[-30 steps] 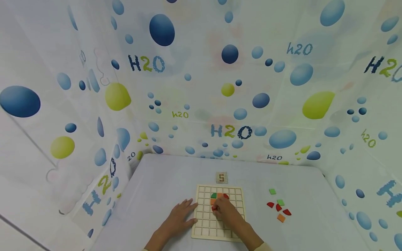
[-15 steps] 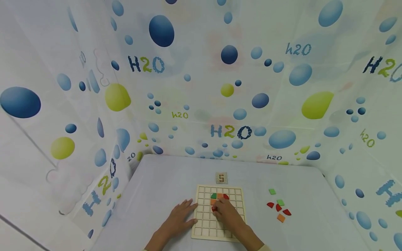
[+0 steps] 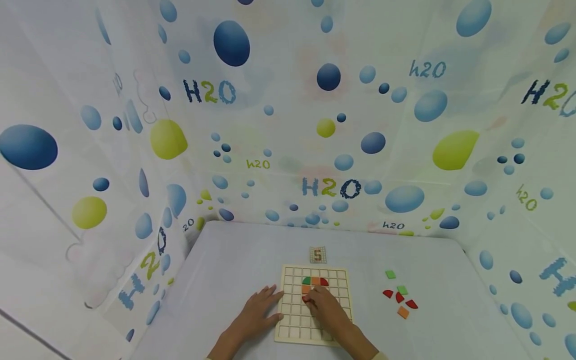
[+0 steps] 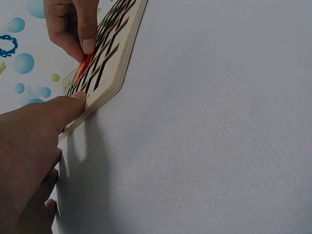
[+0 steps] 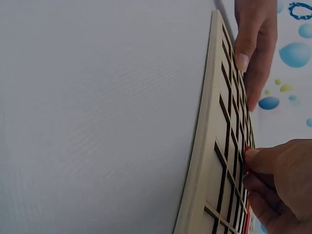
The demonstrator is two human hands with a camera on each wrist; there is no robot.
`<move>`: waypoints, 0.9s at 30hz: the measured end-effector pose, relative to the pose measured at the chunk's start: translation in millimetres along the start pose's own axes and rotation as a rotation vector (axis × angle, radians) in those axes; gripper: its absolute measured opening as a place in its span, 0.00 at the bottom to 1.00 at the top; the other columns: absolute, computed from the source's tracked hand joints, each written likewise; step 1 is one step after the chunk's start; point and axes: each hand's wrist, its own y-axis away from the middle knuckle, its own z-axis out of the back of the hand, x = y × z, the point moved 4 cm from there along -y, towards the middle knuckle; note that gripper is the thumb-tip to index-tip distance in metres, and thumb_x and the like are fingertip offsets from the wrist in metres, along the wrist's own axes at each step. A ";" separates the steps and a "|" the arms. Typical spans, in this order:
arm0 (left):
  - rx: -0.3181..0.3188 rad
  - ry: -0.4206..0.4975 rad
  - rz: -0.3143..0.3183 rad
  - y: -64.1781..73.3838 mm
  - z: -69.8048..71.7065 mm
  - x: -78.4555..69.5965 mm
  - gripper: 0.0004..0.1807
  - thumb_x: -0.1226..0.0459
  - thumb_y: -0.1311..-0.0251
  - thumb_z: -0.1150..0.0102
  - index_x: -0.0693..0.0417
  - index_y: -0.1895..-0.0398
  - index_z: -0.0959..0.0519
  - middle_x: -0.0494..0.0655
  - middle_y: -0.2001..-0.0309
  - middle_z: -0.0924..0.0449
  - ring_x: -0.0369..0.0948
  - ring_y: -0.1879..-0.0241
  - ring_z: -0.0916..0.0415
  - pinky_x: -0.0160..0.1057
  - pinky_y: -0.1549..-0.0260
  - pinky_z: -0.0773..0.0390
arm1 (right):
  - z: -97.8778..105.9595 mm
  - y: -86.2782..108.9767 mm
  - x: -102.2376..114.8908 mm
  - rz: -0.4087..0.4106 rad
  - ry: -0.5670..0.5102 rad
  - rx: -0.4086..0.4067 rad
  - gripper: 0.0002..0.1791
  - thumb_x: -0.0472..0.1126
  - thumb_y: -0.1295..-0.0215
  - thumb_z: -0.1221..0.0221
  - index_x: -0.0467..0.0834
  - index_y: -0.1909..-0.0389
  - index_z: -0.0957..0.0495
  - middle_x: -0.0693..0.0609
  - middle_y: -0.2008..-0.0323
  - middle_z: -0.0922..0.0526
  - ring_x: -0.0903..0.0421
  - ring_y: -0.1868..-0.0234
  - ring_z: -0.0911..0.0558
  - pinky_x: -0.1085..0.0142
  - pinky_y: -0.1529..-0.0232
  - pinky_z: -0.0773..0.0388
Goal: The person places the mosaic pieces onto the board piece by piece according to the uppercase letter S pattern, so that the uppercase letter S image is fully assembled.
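Right hand [image 3: 325, 306] pinching red piece [image 3: 307, 299] on grid board [image 3: 338, 278], left hand [image 3: 261, 309] flat, fingers relaxed against board edge; tile [image 3: 317, 255] beyond marked "5".

Small red tile [image 3: 307, 299] lies flat on wooden grid board [image 3: 292, 330], just below orange & green tiles.

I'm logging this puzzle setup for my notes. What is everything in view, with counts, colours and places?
Grid board: 1, pale wood, table centre.
Placed pieces: several; green, orange, red; board's upper rows.
Red piece: 1, under the right fingertips.
Loose pieces: 6; two green, three red, one orange; right of board.
Number tile: 1, tan, beyond board.
Table: 1, white.
Curtain: bubble print, around.
Left hand: rests at board's left edge.
Right hand: pinches the red piece.
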 end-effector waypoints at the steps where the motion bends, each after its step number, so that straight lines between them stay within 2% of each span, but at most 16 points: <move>1: -0.002 -0.003 -0.001 0.1 0.0 0.1 0.36 0.44 0.28 0.38 0.48 0.23 0.29 0.59 0.22 0.34 0.62 0.22 0.39 0.70 0.26 0.41 | -0.3 -0.3 0.1 0.002 0.000 -0.002 0.03 0.36 0.29 0.33 0.46 0.58 0.14 0.57 0.59 0.18 0.64 0.58 0.21 0.70 0.58 0.16; 6: -0.020 -0.021 -0.009 0.1 1.6 -0.7 0.35 0.44 0.28 0.38 0.49 0.23 0.28 0.59 0.22 0.33 0.62 0.22 0.39 0.70 0.26 0.40 | -0.6 -2.4 1.4 0.020 0.018 -0.035 0.03 0.35 0.30 0.32 0.45 0.59 0.14 0.55 0.59 0.18 0.60 0.57 0.20 0.68 0.58 0.16; 12: 0.004 0.015 -0.009 0.8 2.9 -4.1 0.35 0.46 0.28 0.37 0.50 0.23 0.29 0.60 0.22 0.34 0.63 0.22 0.39 0.71 0.26 0.41 | 3.7 -1.2 6.4 0.037 0.000 -0.065 0.05 0.31 0.34 0.30 0.42 0.62 0.15 0.55 0.62 0.20 0.59 0.60 0.19 0.68 0.58 0.15; 20: -0.003 -0.017 -0.001 -0.3 0.4 1.0 0.35 0.45 0.28 0.38 0.48 0.23 0.29 0.58 0.22 0.34 0.62 0.22 0.39 0.71 0.25 0.41 | 1.3 -4.0 4.9 0.005 -0.007 -0.040 0.04 0.34 0.31 0.31 0.43 0.61 0.17 0.57 0.64 0.25 0.67 0.65 0.28 0.74 0.64 0.21; 27: 0.009 -0.012 -0.001 -0.1 -2.0 2.4 0.36 0.44 0.28 0.38 0.48 0.23 0.29 0.58 0.21 0.34 0.62 0.22 0.39 0.70 0.25 0.41 | -0.6 -3.7 3.8 -0.045 -0.007 -0.043 0.03 0.35 0.31 0.31 0.44 0.62 0.17 0.58 0.64 0.25 0.67 0.66 0.28 0.73 0.65 0.21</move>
